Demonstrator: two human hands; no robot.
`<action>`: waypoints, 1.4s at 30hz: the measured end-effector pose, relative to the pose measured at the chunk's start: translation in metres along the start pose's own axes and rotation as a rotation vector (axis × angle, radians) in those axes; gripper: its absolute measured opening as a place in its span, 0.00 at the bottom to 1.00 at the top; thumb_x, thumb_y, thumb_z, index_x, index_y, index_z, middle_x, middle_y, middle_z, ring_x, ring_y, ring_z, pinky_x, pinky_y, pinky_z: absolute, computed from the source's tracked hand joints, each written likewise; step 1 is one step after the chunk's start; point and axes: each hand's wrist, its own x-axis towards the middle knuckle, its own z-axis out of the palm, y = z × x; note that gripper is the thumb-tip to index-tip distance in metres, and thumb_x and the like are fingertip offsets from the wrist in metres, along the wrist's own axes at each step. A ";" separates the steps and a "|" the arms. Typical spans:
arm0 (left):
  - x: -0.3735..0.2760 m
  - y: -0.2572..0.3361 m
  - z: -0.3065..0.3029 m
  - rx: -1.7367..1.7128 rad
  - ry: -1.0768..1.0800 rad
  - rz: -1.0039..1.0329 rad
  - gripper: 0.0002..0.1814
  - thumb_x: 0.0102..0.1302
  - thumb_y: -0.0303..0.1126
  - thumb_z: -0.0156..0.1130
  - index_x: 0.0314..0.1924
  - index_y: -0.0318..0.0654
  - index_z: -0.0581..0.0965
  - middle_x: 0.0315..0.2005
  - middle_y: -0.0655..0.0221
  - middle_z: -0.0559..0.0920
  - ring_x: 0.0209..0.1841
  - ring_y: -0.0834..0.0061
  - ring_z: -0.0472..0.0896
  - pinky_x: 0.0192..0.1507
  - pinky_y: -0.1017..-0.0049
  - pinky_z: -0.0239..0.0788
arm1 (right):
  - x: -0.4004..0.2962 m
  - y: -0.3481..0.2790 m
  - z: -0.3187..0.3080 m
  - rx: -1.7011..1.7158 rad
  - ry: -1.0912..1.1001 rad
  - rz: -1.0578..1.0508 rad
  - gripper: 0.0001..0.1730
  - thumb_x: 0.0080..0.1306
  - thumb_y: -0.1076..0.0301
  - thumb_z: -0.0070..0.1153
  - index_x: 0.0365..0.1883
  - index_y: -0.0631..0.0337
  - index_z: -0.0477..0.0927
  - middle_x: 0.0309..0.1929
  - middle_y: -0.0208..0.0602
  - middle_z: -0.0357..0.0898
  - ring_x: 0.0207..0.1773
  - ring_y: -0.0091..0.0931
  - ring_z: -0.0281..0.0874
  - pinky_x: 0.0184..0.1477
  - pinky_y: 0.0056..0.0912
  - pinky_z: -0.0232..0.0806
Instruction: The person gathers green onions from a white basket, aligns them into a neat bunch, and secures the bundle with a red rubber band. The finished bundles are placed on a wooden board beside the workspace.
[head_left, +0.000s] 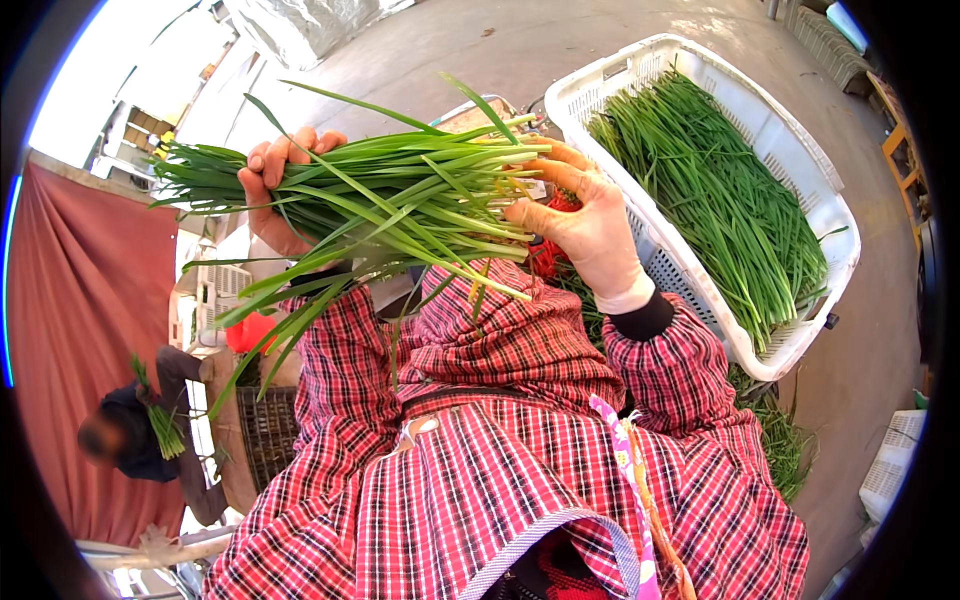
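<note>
A loose bunch of long, flat green leaves with pale stalk ends, which look like garlic chives (405, 187), lies crosswise before me. My left hand (281, 187) is wrapped around its leafy part at the left, with the fingers curled over the top. At the pale stalk ends, my right hand (585, 210) grips between thumb and fingers; it seems to wear a thin pale glove. Several leaves stick out and droop below the bunch. To the right, a white plastic crate (787, 120) holds many more green leaves (705, 195) laid side by side.
Loose greens (780, 442) lie on the floor below the crate. At the left, another person (127, 435) holds a green bunch near a dark crate (266, 431), before a reddish curtain (90, 315). A white basket (892, 465) stands at the lower right.
</note>
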 end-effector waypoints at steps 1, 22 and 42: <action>0.000 -0.004 0.000 -0.021 0.003 -0.018 0.07 0.71 0.42 0.57 0.38 0.50 0.76 0.27 0.87 0.74 0.37 0.80 0.66 0.51 0.70 0.54 | 0.003 0.001 0.005 0.160 -0.032 0.097 0.21 0.54 0.67 0.70 0.46 0.62 0.84 0.54 0.41 0.79 0.56 0.30 0.76 0.58 0.32 0.67; -0.008 -0.006 0.004 -0.067 -0.007 -0.086 0.06 0.70 0.39 0.59 0.37 0.50 0.72 0.27 0.86 0.72 0.37 0.82 0.66 0.51 0.72 0.55 | -0.014 -0.012 -0.051 0.210 0.003 0.290 0.13 0.64 0.67 0.64 0.41 0.69 0.83 0.37 0.36 0.85 0.41 0.19 0.79 0.47 0.22 0.70; -0.014 0.024 -0.023 -0.052 0.075 -0.019 0.12 0.72 0.42 0.55 0.31 0.50 0.68 0.27 0.85 0.68 0.37 0.80 0.64 0.55 0.71 0.56 | -0.097 0.049 -0.037 -0.424 -0.377 0.063 0.38 0.64 0.47 0.58 0.67 0.60 0.67 0.63 0.47 0.70 0.67 0.45 0.63 0.69 0.47 0.53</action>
